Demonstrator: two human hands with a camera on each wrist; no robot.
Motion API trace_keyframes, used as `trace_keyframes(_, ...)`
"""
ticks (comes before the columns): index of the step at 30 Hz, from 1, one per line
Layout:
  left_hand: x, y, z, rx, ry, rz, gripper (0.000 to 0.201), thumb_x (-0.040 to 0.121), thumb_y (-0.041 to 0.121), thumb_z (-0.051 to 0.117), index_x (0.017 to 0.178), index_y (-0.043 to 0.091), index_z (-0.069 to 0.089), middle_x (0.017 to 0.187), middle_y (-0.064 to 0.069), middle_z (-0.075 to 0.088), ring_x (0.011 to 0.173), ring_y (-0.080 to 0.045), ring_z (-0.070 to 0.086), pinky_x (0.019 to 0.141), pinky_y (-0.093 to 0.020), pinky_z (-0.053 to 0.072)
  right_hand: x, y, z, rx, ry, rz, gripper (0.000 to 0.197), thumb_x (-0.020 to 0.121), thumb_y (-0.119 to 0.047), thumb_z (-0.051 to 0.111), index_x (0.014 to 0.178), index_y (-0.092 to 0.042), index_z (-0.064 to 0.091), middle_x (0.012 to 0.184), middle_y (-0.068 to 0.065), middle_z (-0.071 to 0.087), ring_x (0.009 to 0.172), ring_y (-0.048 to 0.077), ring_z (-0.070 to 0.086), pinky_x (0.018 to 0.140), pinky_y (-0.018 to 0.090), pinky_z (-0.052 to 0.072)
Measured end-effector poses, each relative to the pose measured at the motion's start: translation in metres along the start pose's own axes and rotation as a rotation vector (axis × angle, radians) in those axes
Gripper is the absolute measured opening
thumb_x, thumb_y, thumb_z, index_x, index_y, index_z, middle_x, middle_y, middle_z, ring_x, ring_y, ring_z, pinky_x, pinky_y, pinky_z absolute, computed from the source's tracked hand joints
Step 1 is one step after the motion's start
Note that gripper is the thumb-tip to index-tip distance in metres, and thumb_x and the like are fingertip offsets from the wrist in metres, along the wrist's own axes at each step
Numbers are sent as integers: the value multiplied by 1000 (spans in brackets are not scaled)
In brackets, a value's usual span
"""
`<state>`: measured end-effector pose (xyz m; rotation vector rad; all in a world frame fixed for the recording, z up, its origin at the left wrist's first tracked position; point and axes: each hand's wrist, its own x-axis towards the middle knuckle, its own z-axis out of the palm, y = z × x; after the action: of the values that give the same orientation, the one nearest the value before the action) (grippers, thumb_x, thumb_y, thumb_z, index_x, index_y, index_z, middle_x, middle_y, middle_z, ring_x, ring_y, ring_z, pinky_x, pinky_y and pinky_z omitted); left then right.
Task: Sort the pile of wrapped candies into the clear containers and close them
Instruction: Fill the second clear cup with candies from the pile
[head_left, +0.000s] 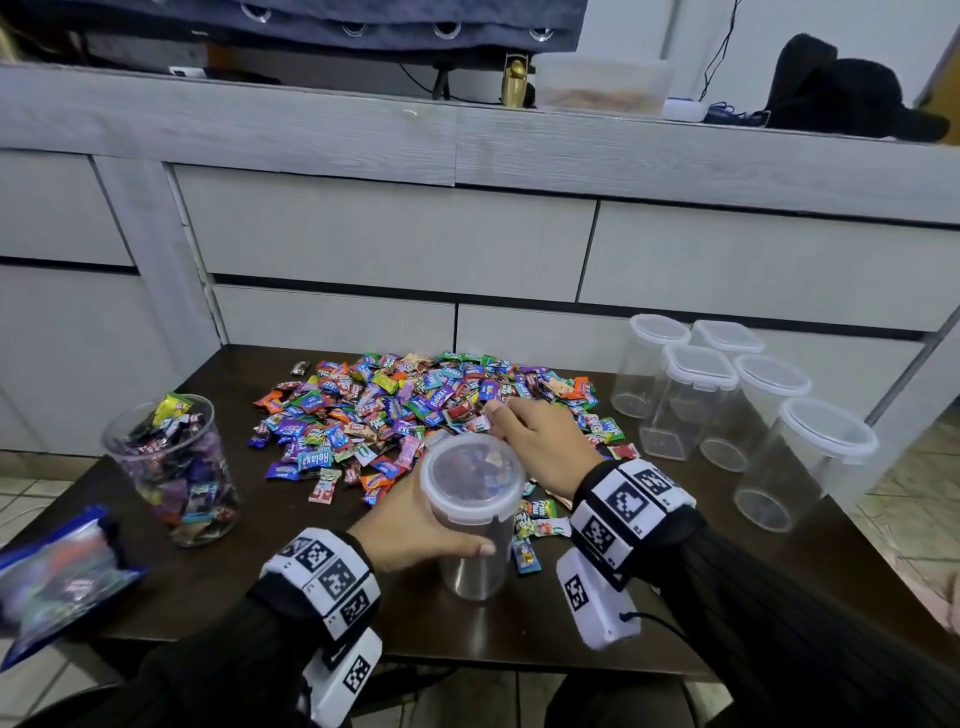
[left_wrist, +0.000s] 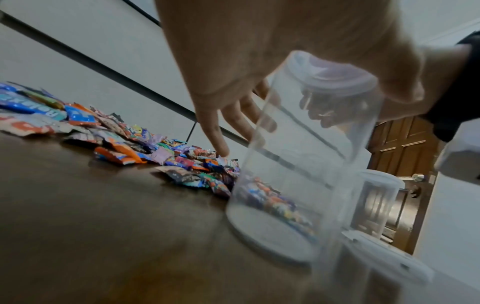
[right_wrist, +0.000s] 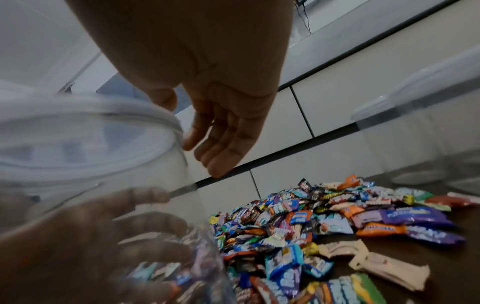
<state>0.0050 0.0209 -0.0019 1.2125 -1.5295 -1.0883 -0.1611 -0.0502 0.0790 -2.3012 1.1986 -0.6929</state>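
Note:
My left hand (head_left: 431, 530) grips a clear round container (head_left: 470, 519) with its lid (head_left: 470, 475) on. The container is tilted just in front of the candy pile and looks empty in the left wrist view (left_wrist: 306, 164). Seen through its wall, my left fingers (right_wrist: 109, 236) wrap its side. The pile of wrapped candies (head_left: 415, 405) is spread over the middle of the dark table (head_left: 270, 597). My right hand (head_left: 519, 421) reaches past the container over the pile's near right part. Its fingers (right_wrist: 221, 152) hang relaxed and hold nothing, and one fingertip (left_wrist: 222, 151) is down at the candies.
An open round container (head_left: 174, 467) packed with candies stands at the left. A blue bag (head_left: 52, 577) lies at the table's left edge. Several empty lidded containers (head_left: 727, 405) stand at the right. White drawers (head_left: 389, 234) rise right behind the table.

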Motion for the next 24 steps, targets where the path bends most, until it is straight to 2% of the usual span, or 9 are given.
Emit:
trace_keyframes(3, 0, -5, 5, 71, 156, 48, 108, 45, 46, 96, 137, 24, 45, 129, 6, 62, 125, -9, 55, 111, -44, 41, -8, 1, 4, 22, -26, 91, 47, 101, -44, 31, 66, -15, 43, 66, 1, 49, 61, 16, 45, 55, 31, 29)
trace_keyframes(5, 1, -6, 8, 128, 232, 58, 110, 42, 54, 94, 136, 27, 43, 131, 6, 58, 127, -11, 52, 110, -43, 40, -12, 2, 8, 42, -52, 134, 42, 101, -44, 30, 73, -15, 44, 75, 3, 56, 68, 17, 50, 59, 30, 31)
trace_keyframes(7, 1, -7, 9, 151, 219, 71, 107, 42, 62, 88, 133, 34, 40, 131, 9, 53, 127, -4, 49, 110, -32, 39, -14, 4, 10, 42, -75, 133, 36, 103, -38, 28, 84, -14, 46, 90, 10, 62, 81, 24, 53, 66, 30, 32)
trace_keyframes(10, -1, -4, 7, 124, 124, 76, 94, 48, 63, 84, 127, 42, 39, 129, 20, 53, 121, 9, 48, 101, -11, 37, -12, 4, 7, 13, -79, 80, 36, 104, -29, 28, 71, -22, 40, 70, -1, 50, 73, 23, 47, 62, 30, 24)
trace_keyframes(12, -1, -4, 3, 91, 124, 84, 88, 49, 57, 86, 123, 39, 43, 121, 24, 56, 117, 12, 51, 94, -6, 38, -10, 4, 3, 1, -78, 71, 39, 104, -28, 31, 65, -25, 36, 64, -4, 43, 70, 22, 44, 62, 30, 25)
trace_keyframes(14, 2, -6, 1, 51, 135, 90, 90, 47, 47, 91, 122, 32, 44, 120, 16, 60, 117, 1, 56, 97, -15, 42, -7, 4, 3, -11, -77, 102, 41, 103, -34, 34, 65, -18, 41, 67, 3, 50, 73, 27, 50, 65, 33, 32)
trace_keyframes(17, 6, -7, 4, 47, 117, 101, 89, 49, 41, 92, 124, 27, 46, 124, 5, 60, 120, -6, 57, 103, -21, 43, -4, 4, 7, -33, -85, 203, 52, 102, -43, 28, 80, -7, 58, 91, 16, 67, 86, 32, 60, 81, 36, 45)
trace_keyframes(22, 9, -12, 7, 18, 78, 47, 78, 51, 35, 92, 120, 20, 59, 117, 7, 71, 115, -9, 63, 102, -24, 46, -5, 0, 9, -22, -140, 205, 44, 105, -30, 21, 104, -5, 57, 107, 19, 62, 95, 31, 56, 77, 33, 36)
trace_keyframes(24, 9, -13, 8, -12, 97, 32, 82, 50, 33, 92, 123, 14, 58, 116, 3, 71, 114, -10, 63, 103, -26, 47, -3, 2, 10, -26, -125, 182, 39, 104, -29, 25, 94, -9, 56, 93, 11, 60, 88, 29, 55, 74, 33, 37)
